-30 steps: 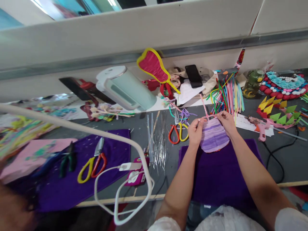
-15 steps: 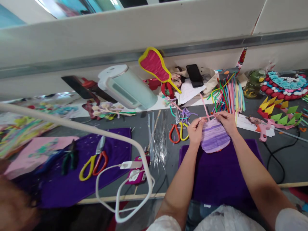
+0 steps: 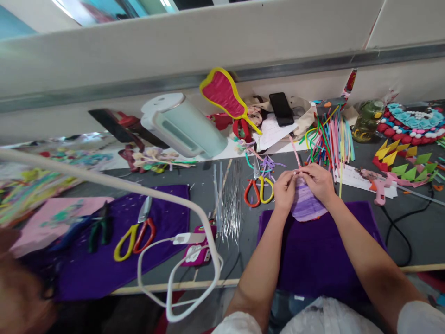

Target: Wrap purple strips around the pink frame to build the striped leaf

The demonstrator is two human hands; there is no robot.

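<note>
Over a folded purple cloth (image 3: 320, 250), I hold a rounded panel (image 3: 308, 206) banded in lilac and violet, which looks made of pipe cleaners. My left hand (image 3: 285, 189) pinches at its top end, where a pink pipe cleaner (image 3: 295, 150) rises away from the fingertips. Close against it, my right hand (image 3: 318, 183) is also closed at the same spot. My fingers cover the join and the upper right of the panel. Red-and-yellow-handled scissors (image 3: 257, 191) lie just left of my left hand.
Several coloured pipe cleaners (image 3: 342, 139) lie beyond my hands. At right are a pink glue gun (image 3: 380, 190) and a bottle (image 3: 366, 120). Leftward are metal wires (image 3: 231, 208), a white cable (image 3: 208, 227), a pale green kettle-like container (image 3: 187, 127) and another pair of scissors (image 3: 141, 232).
My right hand has shifted left, so the hands now meet at the panel's top, covering more of it. A yellow strip now hangs lower beside my right hand.
</note>
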